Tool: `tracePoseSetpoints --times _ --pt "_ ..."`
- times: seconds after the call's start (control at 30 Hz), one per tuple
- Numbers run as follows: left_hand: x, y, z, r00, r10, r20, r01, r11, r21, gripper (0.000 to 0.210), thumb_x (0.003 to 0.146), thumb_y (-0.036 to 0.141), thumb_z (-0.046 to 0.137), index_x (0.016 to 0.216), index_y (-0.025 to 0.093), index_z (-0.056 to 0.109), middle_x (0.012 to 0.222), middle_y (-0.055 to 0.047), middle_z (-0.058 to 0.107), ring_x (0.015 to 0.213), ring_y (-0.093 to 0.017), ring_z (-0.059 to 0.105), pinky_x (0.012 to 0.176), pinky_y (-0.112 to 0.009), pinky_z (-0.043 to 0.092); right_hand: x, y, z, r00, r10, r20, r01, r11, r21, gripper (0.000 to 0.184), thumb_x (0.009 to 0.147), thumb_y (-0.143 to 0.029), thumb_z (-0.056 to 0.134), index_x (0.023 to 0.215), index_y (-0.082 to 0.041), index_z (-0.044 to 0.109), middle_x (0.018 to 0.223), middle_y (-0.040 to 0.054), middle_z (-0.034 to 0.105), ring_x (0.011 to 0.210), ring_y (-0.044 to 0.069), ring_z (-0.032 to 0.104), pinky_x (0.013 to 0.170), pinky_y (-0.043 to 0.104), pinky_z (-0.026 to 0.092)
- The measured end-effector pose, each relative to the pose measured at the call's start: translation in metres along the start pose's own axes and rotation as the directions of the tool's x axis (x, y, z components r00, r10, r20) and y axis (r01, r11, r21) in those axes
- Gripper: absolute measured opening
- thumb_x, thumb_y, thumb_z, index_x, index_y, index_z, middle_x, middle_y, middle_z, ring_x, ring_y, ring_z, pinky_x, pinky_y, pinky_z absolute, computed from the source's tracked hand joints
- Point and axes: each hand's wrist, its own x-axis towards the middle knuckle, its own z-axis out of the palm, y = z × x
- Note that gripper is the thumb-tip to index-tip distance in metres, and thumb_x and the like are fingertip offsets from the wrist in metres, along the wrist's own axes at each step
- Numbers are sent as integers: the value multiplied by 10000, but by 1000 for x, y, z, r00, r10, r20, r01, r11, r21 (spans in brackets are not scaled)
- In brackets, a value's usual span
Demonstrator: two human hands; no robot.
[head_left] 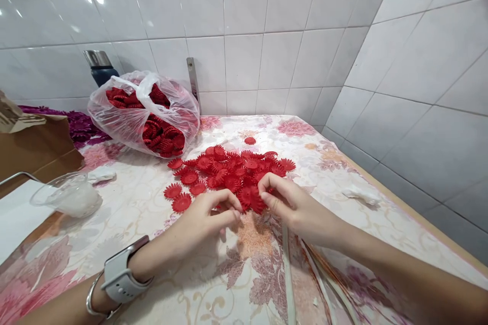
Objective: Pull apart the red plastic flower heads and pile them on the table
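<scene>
A heap of red, jagged-edged fabric flower pieces [219, 175] lies on the flowered tablecloth. My left hand [215, 210] is at the heap's near edge, thumb and forefinger pinched together; whatever may be between them is too small to make out. On the other side, my right hand [287, 203] pinches the edge of a red flower piece [249, 197], which faces me between the two hands. Below my right hand, long thin pale and brown strips [324, 284] run toward me along the cloth.
A clear plastic bag [114, 127] full of red flower pieces stands behind, beside a dark bottle [102, 68]. To the left are purple pieces [82, 127], a brown paper bag [41, 152] and a clear cup [72, 195]. Crumpled white scrap [362, 195] lies right. Tiled walls bound the table.
</scene>
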Motion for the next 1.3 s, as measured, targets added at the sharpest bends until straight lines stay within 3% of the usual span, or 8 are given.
tracePoseSetpoints --times 0.1,0.4,0.57,0.7,0.9,1.07,1.17,1.3 --pt "0 -3 8 994 -90 67 102 975 -196 280 808 415 494 746 152 567 686 1 559 530 -115 505 534 -253 420 -5 -4 4 999 -28 43 31 998 -61 144 919 -220 382 778 -207 406 726 -6 472 662 148 429 609 285 339" --pt "-3 0 12 984 -71 164 110 963 -246 224 765 369 622 778 148 587 632 18 575 521 -107 567 516 -222 424 -10 -9 14 993 -76 90 86 990 -112 141 897 -173 399 764 -201 435 755 14 516 681 152 455 618 283 349" --pt "-1 -8 15 989 -120 91 142 943 -300 193 745 325 617 671 150 584 549 44 501 479 -88 498 495 -214 417 -11 -10 9 993 -87 82 96 988 -120 133 889 -186 417 758 -207 432 724 12 507 659 155 452 603 280 349" --pt "0 -12 16 984 -164 74 180 897 -403 185 712 308 614 619 167 538 513 59 459 461 -97 498 491 -231 430 -9 -6 3 997 -5 82 10 998 -55 151 915 -256 381 773 -216 414 707 0 465 647 156 428 584 278 339" --pt "1 -9 13 983 -142 114 170 938 -303 189 734 314 634 715 127 608 593 41 514 477 -72 476 506 -217 409 -9 -3 4 990 32 136 -35 999 25 129 909 -283 406 804 -211 426 717 -11 449 643 143 412 585 269 332" --pt "-1 -9 14 987 -156 47 163 942 -294 199 741 301 635 655 124 606 578 29 527 502 -86 472 496 -219 387 -13 -9 4 983 37 182 -58 993 107 172 867 -354 507 800 -204 455 740 -14 478 663 134 430 590 256 337" --pt "-1 -9 15 987 -149 62 160 946 -281 194 731 276 646 617 127 593 544 39 506 489 -82 449 496 -217 370 -12 -10 5 981 57 187 -64 997 31 214 808 -362 602 779 -200 466 717 -27 489 644 125 439 570 247 325" --pt "-1 -10 13 985 -114 126 140 967 -215 229 733 293 656 593 116 618 532 35 509 506 -79 445 514 -209 359 -7 -4 5 987 -18 157 27 998 -49 180 854 -258 521 697 -187 471 645 -33 489 605 116 428 555 250 300"
